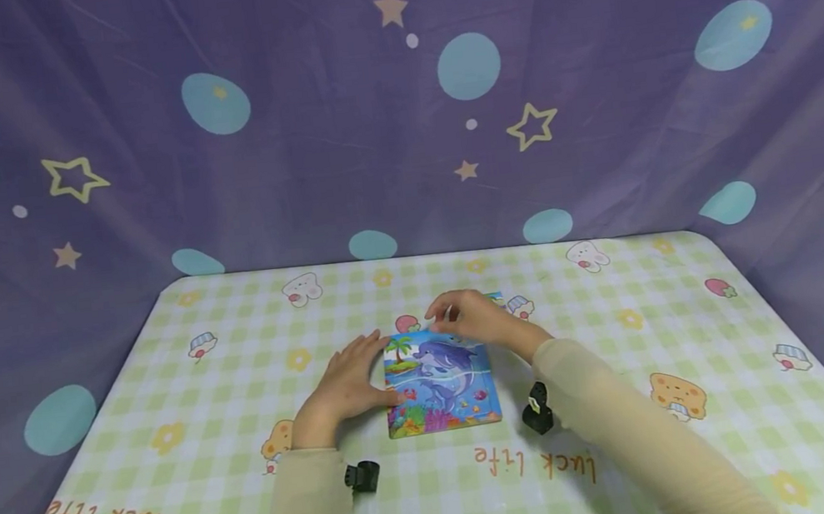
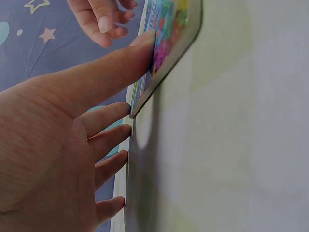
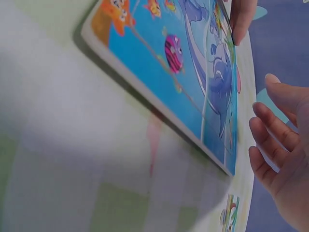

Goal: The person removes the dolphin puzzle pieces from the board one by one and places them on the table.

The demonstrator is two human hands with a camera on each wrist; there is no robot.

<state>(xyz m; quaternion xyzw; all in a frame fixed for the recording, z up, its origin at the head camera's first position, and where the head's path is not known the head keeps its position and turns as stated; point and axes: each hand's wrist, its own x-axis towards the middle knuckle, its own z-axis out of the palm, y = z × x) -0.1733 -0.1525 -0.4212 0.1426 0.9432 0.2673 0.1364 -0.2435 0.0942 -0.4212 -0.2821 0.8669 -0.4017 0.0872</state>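
A square picture board (image 1: 436,384) with cartoon dolphins, a palm tree and coral lies on the table, a thin line running inside its border. My left hand (image 1: 346,385) is at its left side, thumb on the printed face and fingers extended along the table toward the far left corner. In the left wrist view the thumb (image 2: 140,48) overlaps the board's edge. Over the far edge is my right hand (image 1: 474,317), its fingers loosely bent. The right wrist view shows nothing between those fingers (image 3: 275,130), which are apart from the board (image 3: 193,87).
Behind my right hand lies another small colourful printed piece (image 1: 494,297), partly hidden. A green checked tablecloth (image 1: 581,289) with cartoon prints covers the table. A purple curtain (image 1: 342,164) hangs along the back. Black wrist cameras (image 1: 537,410) sit beside both sleeves.
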